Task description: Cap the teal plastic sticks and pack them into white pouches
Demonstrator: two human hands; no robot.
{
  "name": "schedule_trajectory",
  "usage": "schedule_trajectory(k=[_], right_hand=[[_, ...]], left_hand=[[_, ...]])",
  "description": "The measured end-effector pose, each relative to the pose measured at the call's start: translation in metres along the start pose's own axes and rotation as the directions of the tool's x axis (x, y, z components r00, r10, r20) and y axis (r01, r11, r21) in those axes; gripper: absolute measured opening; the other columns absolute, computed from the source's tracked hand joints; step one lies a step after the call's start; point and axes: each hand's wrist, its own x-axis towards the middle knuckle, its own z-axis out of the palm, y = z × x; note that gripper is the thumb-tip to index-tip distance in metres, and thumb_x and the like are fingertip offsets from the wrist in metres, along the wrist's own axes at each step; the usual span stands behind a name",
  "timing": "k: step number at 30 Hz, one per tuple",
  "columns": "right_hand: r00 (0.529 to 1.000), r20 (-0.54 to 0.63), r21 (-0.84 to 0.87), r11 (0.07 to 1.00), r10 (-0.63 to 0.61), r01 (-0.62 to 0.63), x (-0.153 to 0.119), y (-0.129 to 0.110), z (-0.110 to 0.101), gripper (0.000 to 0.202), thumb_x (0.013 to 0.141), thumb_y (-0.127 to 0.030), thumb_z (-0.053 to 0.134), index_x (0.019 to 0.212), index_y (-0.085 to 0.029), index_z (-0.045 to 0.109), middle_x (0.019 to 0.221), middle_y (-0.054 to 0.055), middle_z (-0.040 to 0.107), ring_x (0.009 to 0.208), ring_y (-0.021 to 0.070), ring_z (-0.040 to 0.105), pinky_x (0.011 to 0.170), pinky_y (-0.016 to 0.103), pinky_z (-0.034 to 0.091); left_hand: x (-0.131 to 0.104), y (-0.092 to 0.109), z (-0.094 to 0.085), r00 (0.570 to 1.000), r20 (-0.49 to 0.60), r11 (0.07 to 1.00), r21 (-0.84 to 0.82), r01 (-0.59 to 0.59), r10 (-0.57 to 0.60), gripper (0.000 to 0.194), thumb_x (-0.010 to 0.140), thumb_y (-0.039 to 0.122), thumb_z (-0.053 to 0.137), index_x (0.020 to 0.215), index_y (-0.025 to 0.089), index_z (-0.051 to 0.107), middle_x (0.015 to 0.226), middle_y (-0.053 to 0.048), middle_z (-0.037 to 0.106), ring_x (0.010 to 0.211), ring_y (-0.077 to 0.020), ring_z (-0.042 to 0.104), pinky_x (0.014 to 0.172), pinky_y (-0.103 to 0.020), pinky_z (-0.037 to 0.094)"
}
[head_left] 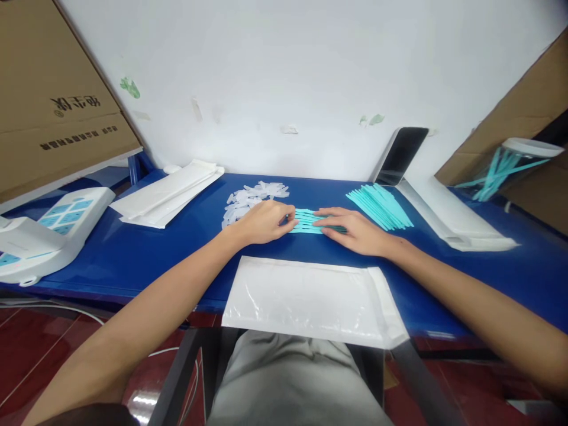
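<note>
Centre of frame: left hand (261,222) and right hand (352,231), fingers flat, press a row of teal sticks (308,222) on the counter (133,254), long axes apparently left-right.

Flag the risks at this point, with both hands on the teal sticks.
1. The pouch overhangs the table edge; an arm could likely knock it off.
2. The left hand sits beside the clear caps; a sweep may scatter them.
3. The right hand presses the small row of teal sticks; they might skew.

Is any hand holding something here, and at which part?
Both hands, left and right, press flat on the teal sticks, one at each end. Nothing is lifted; a real grip cannot be told.
</note>
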Motion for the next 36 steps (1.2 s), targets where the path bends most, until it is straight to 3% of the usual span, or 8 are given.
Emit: schedule_trajectory(k=[3, 9, 13, 22, 36], right_hand=[[1.0, 0.002, -0.035, 0.999, 0.0, 0.0, -0.0005, 0.0012, 0.0004, 0.035, 0.102, -0.032, 0.054, 0.131, -0.028, 0.075, 0.147, 0.009, 0.067, 0.138, 0.0327, 0.06, 0.113, 0.058, 0.05], [1.0, 0.012, -0.048, 0.999, 0.01, -0.009, -0.001, 0.001, 0.0012, 0.039, 0.105, -0.036, 0.05, 0.135, -0.027, 0.073, 0.151, 0.012, 0.063, 0.14, 0.0329, 0.058, 0.115, 0.059, 0.047], [1.0, 0.003, -0.023, 1.0, 0.009, -0.009, -0.0013, 0.0003, 0.002, 0.039, 0.106, -0.039, 0.05, 0.135, -0.029, 0.074, 0.152, 0.011, 0.062, 0.143, 0.0343, 0.055, 0.117, 0.061, 0.045], [0.999, 0.037, 0.0, 1.0, 0.006, -0.006, -0.0013, 0.0018, 0.0032, 0.04, 0.106, -0.041, 0.05, 0.136, -0.029, 0.073, 0.155, 0.011, 0.059, 0.145, 0.0347, 0.051, 0.119, 0.063, 0.041], [1.0, 0.014, -0.016, 1.0, 0.002, -0.002, -0.0001, -0.0017, 0.0023, 0.039, 0.105, -0.038, 0.048, 0.134, -0.027, 0.073, 0.148, 0.012, 0.064, 0.137, 0.0328, 0.058, 0.113, 0.058, 0.047]], left_hand=[[-0.0007, -0.0003, 0.0012, 0.998, 0.012, 0.997, 0.049, -0.059, 0.059, 0.028, 0.101, 0.036, 0.049, 0.093, 0.017, 0.068, 0.086, -0.005, 0.066, 0.068, -0.0167, 0.056, 0.062, -0.029, 0.036], [-0.0023, -0.0008, 0.0019, 0.998, 0.015, 0.995, 0.084, -0.06, 0.059, 0.033, 0.097, 0.043, 0.06, 0.115, 0.016, 0.069, 0.099, -0.007, 0.066, 0.073, -0.0178, 0.058, 0.065, -0.03, 0.039], [-0.002, -0.0003, 0.001, 0.995, 0.07, 0.994, 0.079, -0.077, 0.071, 0.04, 0.095, 0.05, 0.065, 0.114, 0.017, 0.072, 0.098, -0.007, 0.064, 0.075, -0.0189, 0.059, 0.066, -0.031, 0.04], [-0.0021, -0.0036, 0.0023, 0.992, 0.096, 0.992, 0.084, -0.094, 0.086, 0.036, 0.099, 0.045, 0.06, 0.117, 0.019, 0.079, 0.104, -0.009, 0.064, 0.082, -0.0206, 0.061, 0.069, -0.032, 0.043], [-0.0021, -0.0039, 0.0002, 0.986, 0.113, 0.986, 0.098, -0.138, 0.127, 0.036, 0.1, 0.047, 0.059, 0.106, 0.019, 0.08, 0.1, -0.009, 0.063, 0.079, -0.02, 0.06, 0.07, -0.032, 0.044]])
